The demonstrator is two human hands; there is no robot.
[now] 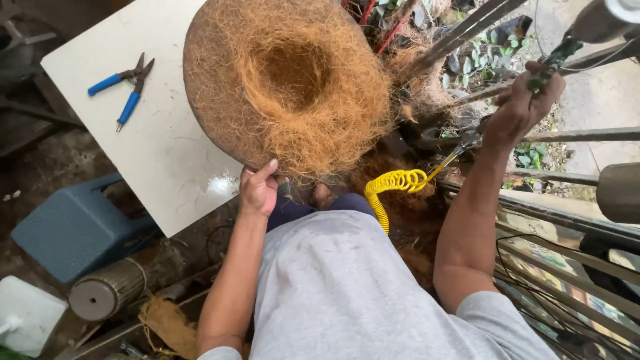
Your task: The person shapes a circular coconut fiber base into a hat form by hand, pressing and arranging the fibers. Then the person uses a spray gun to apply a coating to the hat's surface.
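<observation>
The coir nest (288,83), a round, bowl-shaped mass of orange-brown fibre with a deep hollow at its middle, lies just beyond the left hand (258,189), on the right edge of a white table (160,153) and overhanging it toward the person. It has no real long axis: it is roughly circular, its brim wide and flat on the left, shaggy and loose on the near and right sides. The left hand is by far the nearer of the two; it grips the near rim from below, thumb up against the fibre, fingers tucked under and out of sight. The right hand (521,101) is well apart, raised far to the right and closed around a green-tipped tool (548,65) fed by a yellow coiled hose (392,187) that loops down toward the person's lap. On the far left of the table rest blue-handled pliers (124,90), apart from the nest. A blue plastic stool (77,227) stands near left on the ground, and metal railings (573,233) run along the right
</observation>
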